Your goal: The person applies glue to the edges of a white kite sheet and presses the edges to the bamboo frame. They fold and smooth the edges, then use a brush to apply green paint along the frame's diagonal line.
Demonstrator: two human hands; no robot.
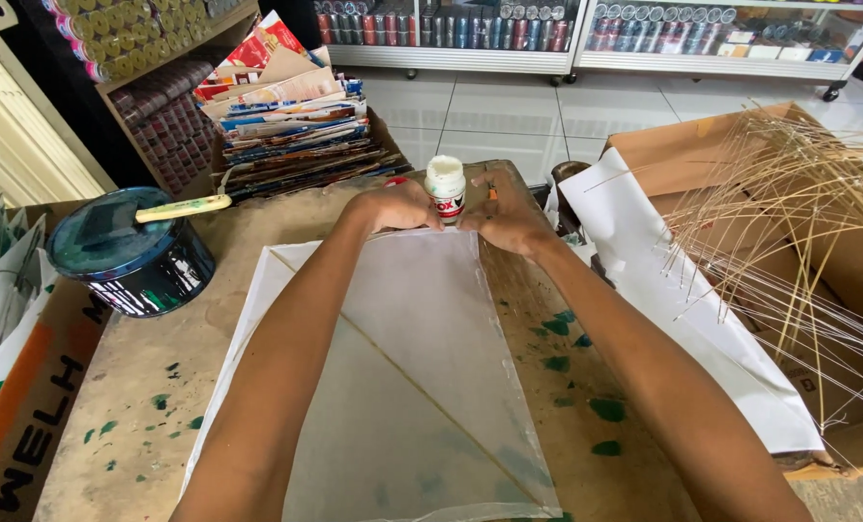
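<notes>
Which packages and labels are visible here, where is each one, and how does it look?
Glue bottle: between the hands, white with red label.
Paint tin: left on table, round, dark.
Magazines: behind table, colourful stack.
Cardboard box: lower left, brown and orange.

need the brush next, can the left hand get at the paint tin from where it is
Probably yes: the left hand rests on the paper's far edge, and only bare tabletop lies between it and the paint tin with its brush.
</notes>
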